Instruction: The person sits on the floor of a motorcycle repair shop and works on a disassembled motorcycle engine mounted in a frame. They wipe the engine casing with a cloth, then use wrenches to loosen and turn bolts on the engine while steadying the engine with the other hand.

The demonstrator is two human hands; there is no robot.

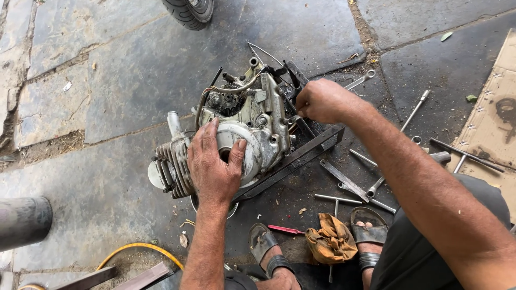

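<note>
Right hand fingers curled tight round a tool at the engine — left hand fingers spread on its round cover.

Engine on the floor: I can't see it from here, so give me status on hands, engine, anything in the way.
Left hand flat on round side cover. Right hand gripping something small at engine edge. Loose wrenches and rag lie alongside.

we see the engine at the frame's middle in dull, grimy cast metal with ribbed fins. the floor is rough, matt stone, oil-darkened. the spanners at right are smooth bare steel, the rag at the bottom crumpled, stained cloth.
</note>
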